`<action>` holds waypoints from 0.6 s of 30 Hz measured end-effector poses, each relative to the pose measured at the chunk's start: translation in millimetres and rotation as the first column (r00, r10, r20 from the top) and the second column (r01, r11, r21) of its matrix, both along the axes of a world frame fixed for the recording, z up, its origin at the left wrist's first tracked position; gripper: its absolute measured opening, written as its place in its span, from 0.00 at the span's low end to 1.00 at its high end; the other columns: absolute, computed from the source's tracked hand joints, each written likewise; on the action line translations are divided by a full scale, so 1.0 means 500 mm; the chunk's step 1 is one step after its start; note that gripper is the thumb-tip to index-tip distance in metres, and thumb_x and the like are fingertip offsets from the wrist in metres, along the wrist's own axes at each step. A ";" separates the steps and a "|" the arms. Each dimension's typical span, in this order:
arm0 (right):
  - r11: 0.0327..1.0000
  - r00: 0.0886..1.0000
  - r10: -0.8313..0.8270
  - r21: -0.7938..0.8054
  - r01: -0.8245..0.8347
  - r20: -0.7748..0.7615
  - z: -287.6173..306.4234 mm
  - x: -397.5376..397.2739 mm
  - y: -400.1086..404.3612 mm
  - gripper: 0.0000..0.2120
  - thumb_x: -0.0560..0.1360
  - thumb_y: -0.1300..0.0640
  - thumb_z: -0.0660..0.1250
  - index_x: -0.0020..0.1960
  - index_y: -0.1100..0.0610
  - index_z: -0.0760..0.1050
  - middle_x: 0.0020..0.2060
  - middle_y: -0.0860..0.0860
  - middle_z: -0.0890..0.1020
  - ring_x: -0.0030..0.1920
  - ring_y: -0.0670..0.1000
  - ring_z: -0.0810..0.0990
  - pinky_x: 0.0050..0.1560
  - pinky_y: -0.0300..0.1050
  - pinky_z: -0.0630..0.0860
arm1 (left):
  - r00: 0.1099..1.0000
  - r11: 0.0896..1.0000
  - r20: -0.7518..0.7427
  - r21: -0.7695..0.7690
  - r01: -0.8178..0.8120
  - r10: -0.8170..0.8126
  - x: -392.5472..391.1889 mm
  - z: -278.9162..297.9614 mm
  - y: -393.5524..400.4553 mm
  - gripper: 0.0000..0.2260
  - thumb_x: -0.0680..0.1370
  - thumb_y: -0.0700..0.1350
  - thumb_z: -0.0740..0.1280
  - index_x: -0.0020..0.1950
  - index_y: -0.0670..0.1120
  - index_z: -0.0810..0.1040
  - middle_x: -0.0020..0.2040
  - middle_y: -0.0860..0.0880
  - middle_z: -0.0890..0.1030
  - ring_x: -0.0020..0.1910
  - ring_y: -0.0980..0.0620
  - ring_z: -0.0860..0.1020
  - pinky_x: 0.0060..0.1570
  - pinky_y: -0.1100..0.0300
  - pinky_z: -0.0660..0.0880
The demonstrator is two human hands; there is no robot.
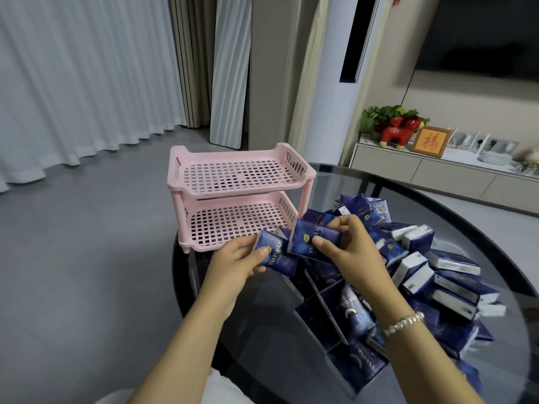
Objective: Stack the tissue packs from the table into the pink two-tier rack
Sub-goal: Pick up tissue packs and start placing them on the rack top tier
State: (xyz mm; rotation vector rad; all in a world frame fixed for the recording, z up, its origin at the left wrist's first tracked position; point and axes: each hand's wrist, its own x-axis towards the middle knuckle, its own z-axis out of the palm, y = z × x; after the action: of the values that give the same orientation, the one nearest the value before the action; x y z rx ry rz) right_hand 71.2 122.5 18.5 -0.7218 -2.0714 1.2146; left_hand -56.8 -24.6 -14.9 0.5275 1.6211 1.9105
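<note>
Head camera looks down over a round dark glass table, where a heap of dark blue rectangular tissue packs printed with gold lettering covers the near and right part of the top, several lying on their sides with white ends showing. Above the heap's left side, the left hand holds one dark blue tissue pack near the table's left edge: the thumb lies across its printed face and the curled fingers wrap behind its left end. Just to the right, touching or nearly touching that pack, the right hand grips a second dark blue tissue pack, thumb pressed on the front face and fingers curled over its top edge; a beaded silver bracelet circles that wrist. Both held packs sit tilted, raised off the heap. Just beyond them, at the table's far left edge, stands the pink plastic two-tier rack with perforated shelves; no packs lie on either tier. Farther off are white curtains and a low cabinet carrying a red animal figurine.
</note>
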 end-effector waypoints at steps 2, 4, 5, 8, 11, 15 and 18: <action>0.995 0.999 0.007 -0.098 -0.012 -0.043 -0.012 -0.006 -0.009 0.13 0.70 0.54 0.73 0.44 0.48 0.69 0.41 0.48 0.77 0.38 0.48 0.75 0.41 0.48 0.74 | 1.000 0.999 0.006 0.038 0.025 -0.025 -0.001 0.000 -0.002 0.12 0.76 0.37 0.67 0.60 0.43 0.79 0.53 0.48 0.84 0.46 0.56 0.81 0.39 0.65 0.77; 0.985 0.996 0.017 -0.170 -0.032 -0.085 -0.018 -0.012 -0.020 0.12 0.69 0.54 0.74 0.43 0.49 0.70 0.41 0.51 0.77 0.39 0.49 0.74 0.44 0.52 0.74 | 0.998 0.996 0.045 0.084 0.040 -0.044 0.000 0.003 -0.002 0.13 0.75 0.40 0.67 0.60 0.43 0.80 0.54 0.49 0.84 0.48 0.56 0.81 0.42 0.64 0.76; 0.980 0.995 0.043 -0.188 -0.060 -0.094 -0.021 -0.014 -0.024 0.11 0.69 0.53 0.74 0.43 0.50 0.71 0.41 0.53 0.78 0.39 0.50 0.75 0.46 0.54 0.74 | 0.996 0.993 0.081 0.112 0.039 -0.048 0.001 0.005 0.000 0.14 0.74 0.41 0.68 0.59 0.43 0.80 0.54 0.49 0.84 0.49 0.55 0.81 0.44 0.63 0.77; 0.956 0.981 0.157 -0.233 -0.180 -0.112 -0.020 -0.018 -0.040 0.09 0.71 0.52 0.71 0.51 0.49 0.76 0.47 0.57 0.82 0.45 0.51 0.81 0.52 0.54 0.77 | 0.982 0.981 0.179 0.190 0.031 -0.066 0.007 0.014 0.000 0.14 0.69 0.46 0.69 0.54 0.45 0.82 0.50 0.50 0.85 0.46 0.56 0.82 0.41 0.64 0.78; 0.951 0.972 0.207 -0.212 -0.226 -0.109 -0.018 -0.018 -0.051 0.14 0.74 0.50 0.68 0.59 0.49 0.78 0.51 0.47 0.84 0.52 0.47 0.82 0.58 0.50 0.77 | 0.977 0.973 0.196 0.228 0.037 -0.083 0.020 0.020 0.001 0.14 0.69 0.47 0.68 0.52 0.45 0.82 0.49 0.49 0.85 0.45 0.55 0.83 0.38 0.65 0.78; 0.936 0.955 0.244 -0.218 -0.278 -0.171 -0.013 -0.020 -0.072 0.09 0.76 0.56 0.66 0.52 0.45 0.80 0.48 0.46 0.85 0.51 0.46 0.83 0.53 0.43 0.78 | 0.981 0.964 0.183 0.267 0.014 -0.065 0.030 0.034 -0.001 0.14 0.70 0.47 0.67 0.54 0.45 0.82 0.51 0.48 0.85 0.49 0.52 0.83 0.45 0.60 0.79; 0.929 0.945 0.247 -0.224 -0.294 -0.216 0.002 -0.018 -0.083 0.10 0.76 0.58 0.66 0.54 0.47 0.80 0.49 0.47 0.85 0.52 0.47 0.82 0.56 0.46 0.78 | 0.988 0.963 0.137 0.268 0.034 -0.073 0.035 0.064 -0.007 0.19 0.70 0.48 0.67 0.59 0.43 0.80 0.56 0.45 0.83 0.57 0.47 0.80 0.59 0.50 0.75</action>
State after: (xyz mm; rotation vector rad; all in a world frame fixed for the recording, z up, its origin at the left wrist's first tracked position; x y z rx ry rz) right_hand 62.1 81.1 19.7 -0.4190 -1.9255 1.6590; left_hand -39.1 -28.4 16.9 0.5187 1.2550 2.0869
